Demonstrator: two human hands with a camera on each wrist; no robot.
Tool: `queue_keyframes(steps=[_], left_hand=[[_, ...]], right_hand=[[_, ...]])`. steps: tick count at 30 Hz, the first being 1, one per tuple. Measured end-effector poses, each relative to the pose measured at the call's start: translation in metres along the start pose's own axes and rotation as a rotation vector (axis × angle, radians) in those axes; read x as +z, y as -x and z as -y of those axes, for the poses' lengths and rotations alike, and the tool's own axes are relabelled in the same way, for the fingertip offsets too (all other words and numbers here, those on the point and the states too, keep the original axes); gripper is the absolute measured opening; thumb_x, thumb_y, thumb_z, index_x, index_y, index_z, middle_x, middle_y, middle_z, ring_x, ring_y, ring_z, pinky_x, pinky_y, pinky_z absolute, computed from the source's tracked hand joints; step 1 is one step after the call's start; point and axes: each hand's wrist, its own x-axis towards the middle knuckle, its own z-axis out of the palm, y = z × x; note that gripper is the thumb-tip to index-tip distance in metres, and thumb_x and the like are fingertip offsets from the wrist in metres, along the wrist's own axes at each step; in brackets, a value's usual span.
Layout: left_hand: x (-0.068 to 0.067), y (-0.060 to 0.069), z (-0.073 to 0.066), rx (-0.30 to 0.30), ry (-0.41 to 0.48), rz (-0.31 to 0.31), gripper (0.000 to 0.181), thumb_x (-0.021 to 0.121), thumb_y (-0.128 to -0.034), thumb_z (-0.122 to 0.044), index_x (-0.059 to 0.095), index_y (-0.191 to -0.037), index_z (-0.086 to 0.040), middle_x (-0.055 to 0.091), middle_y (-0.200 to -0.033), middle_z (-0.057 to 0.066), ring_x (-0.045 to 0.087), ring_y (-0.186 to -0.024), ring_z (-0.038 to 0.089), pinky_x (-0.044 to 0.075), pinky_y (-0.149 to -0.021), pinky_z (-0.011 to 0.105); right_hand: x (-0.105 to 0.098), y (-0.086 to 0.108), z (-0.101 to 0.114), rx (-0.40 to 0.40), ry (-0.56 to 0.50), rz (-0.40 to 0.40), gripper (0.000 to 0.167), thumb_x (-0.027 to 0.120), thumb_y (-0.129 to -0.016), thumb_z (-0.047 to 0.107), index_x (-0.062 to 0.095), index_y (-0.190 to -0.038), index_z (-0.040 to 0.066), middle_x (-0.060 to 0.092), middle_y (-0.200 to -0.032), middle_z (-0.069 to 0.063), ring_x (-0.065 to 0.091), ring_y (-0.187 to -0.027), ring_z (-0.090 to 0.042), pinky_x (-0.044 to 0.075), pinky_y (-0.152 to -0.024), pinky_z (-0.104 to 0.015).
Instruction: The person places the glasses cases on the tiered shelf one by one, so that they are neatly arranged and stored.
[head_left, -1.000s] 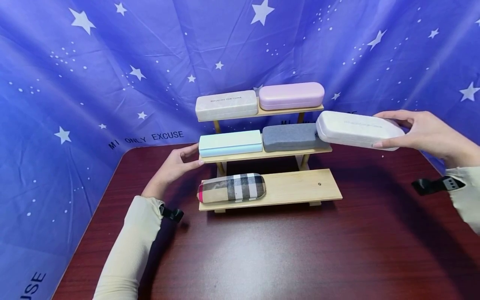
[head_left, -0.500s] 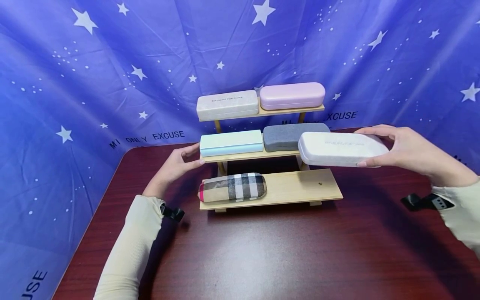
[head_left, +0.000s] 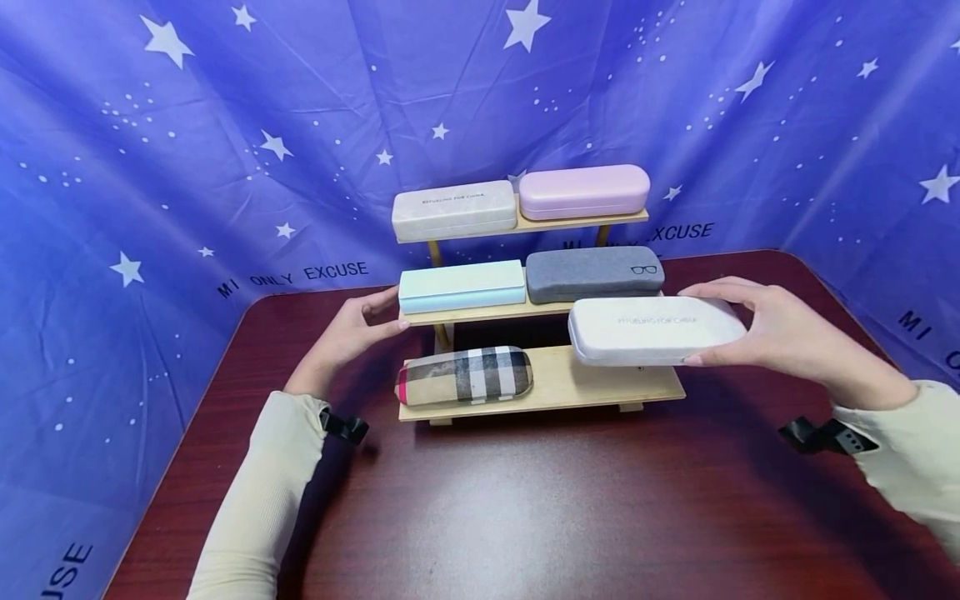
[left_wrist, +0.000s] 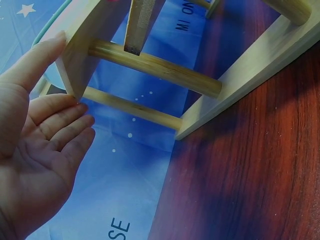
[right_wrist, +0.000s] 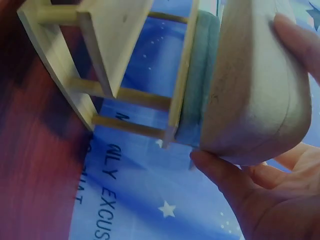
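Note:
My right hand (head_left: 787, 337) holds a white glasses case (head_left: 652, 333) by its right end, thumb on the near side and fingers behind. The case hovers above the right part of the bottom shelf of a three-tier wooden display rack (head_left: 551, 385). On that shelf's left lies a plaid glasses case (head_left: 465, 377). My left hand (head_left: 352, 329) grips the left end of the middle shelf between thumb and fingers, beside a pale mint case (head_left: 461, 287). The right wrist view shows the held white case (right_wrist: 255, 95) with the rack (right_wrist: 172, 115) beyond it.
A grey case (head_left: 585, 275) with a glasses mark sits right of the mint one. On the top shelf stand a light marbled case (head_left: 453, 210) and a pink case (head_left: 585, 192). The rack is on a dark red wooden table (head_left: 480, 508), before a blue starry curtain (head_left: 337, 100).
My right hand has carried the white case left and down, from beside the middle shelf to over the bottom shelf, uncovering the grey case's right end. My left hand stays put.

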Motion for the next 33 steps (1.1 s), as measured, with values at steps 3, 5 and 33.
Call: queue_keyframes(steps=[3, 5, 33], left_hand=[[0.0, 0.0, -0.001, -0.002, -0.003, 0.001, 0.06, 0.066, -0.0857, -0.004, 0.04, -0.138, 0.007, 0.044, -0.14, 0.021, 0.039, -0.132, 0.029, 0.03, -0.107, 0.046], [0.0, 0.0, -0.001, 0.0, 0.0, 0.001, 0.06, 0.066, -0.0857, -0.004, 0.04, -0.138, 0.008, 0.044, -0.14, 0.021, 0.038, -0.132, 0.03, 0.03, -0.107, 0.047], [0.0, 0.0, 0.001, 0.007, -0.007, -0.01, 0.06, 0.067, -0.0855, -0.005, 0.04, -0.138, 0.007, 0.045, -0.139, 0.022, 0.04, -0.13, 0.031, 0.03, -0.107, 0.048]], right_hand=[[0.008, 0.001, 0.001, 0.0, -0.013, 0.005, 0.071, 0.092, -0.053, 0.027, 0.064, -0.118, 0.021, 0.061, -0.11, 0.002, 0.045, -0.09, 0.002, 0.033, -0.073, -0.016], [0.013, 0.002, 0.001, -0.005, -0.026, 0.011, 0.071, 0.092, -0.054, 0.026, 0.064, -0.119, 0.019, 0.062, -0.112, -0.002, 0.045, -0.091, 0.003, 0.032, -0.074, -0.016], [0.058, -0.001, -0.007, -0.024, -0.074, 0.042, 0.072, 0.089, -0.058, 0.037, 0.062, -0.12, 0.012, 0.059, -0.121, -0.009, 0.044, -0.099, -0.001, 0.031, -0.08, -0.011]])
